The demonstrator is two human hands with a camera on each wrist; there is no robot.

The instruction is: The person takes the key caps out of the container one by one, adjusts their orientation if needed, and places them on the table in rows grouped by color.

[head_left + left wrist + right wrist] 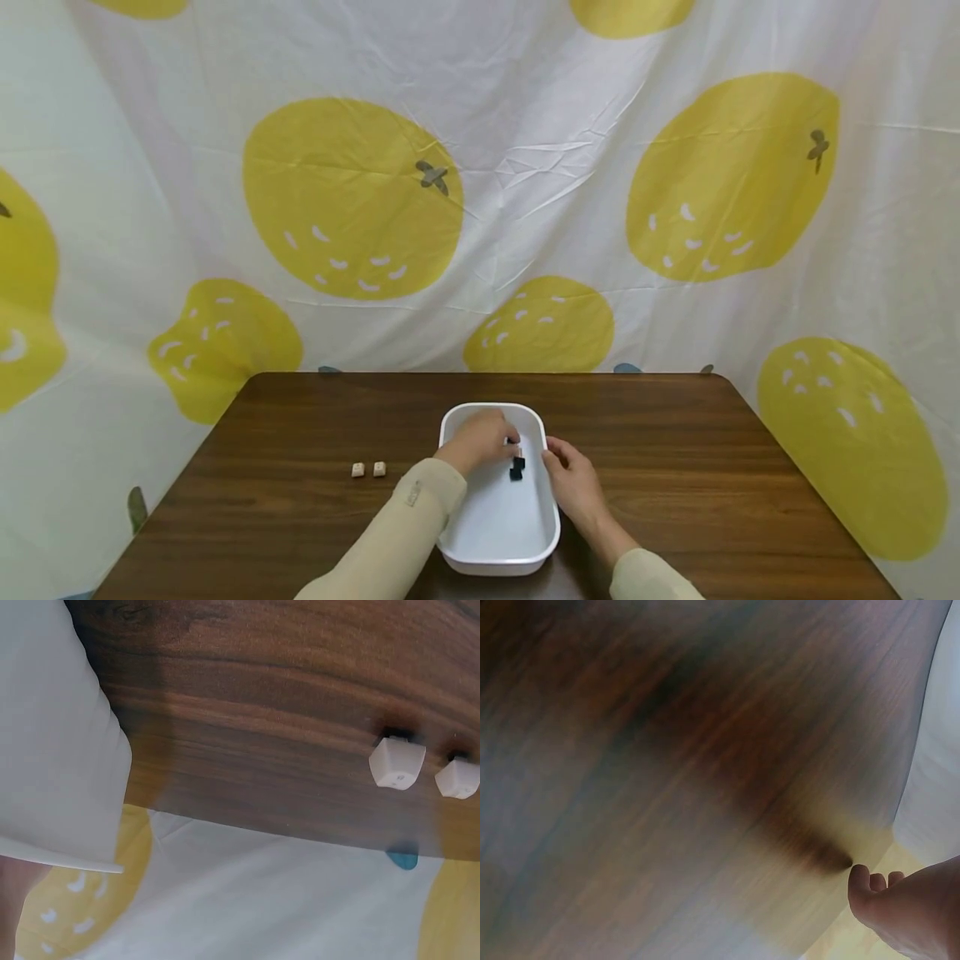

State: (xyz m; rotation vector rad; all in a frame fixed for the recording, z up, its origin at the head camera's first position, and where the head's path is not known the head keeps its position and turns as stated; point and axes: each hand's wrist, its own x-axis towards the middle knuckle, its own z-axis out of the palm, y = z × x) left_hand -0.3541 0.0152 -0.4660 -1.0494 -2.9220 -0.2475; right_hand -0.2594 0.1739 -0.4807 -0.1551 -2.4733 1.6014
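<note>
A white tray [517,525] stands on the table, long side toward me. My left hand [480,439] reaches over its left rim into the far half. Its bent finger and thumb pinch a small dark piece, mostly hidden by the fingers. Just below the fingertips, small black pieces [516,474] lie on the tray floor. My right hand [576,483] holds the tray's right rim from outside, fingertips and thumb at the edge. In the right wrist view, the fingers [860,885] are bent beside the tray wall. Two beige keycaps [369,470] with dark undersides stand left of the tray.
The brown wooden table [675,467] ends at a straight far edge with rounded corners. Behind it hangs a white curtain [525,208] printed with yellow fruit. The keycaps stand a short way left of the tray, near my left sleeve [405,525].
</note>
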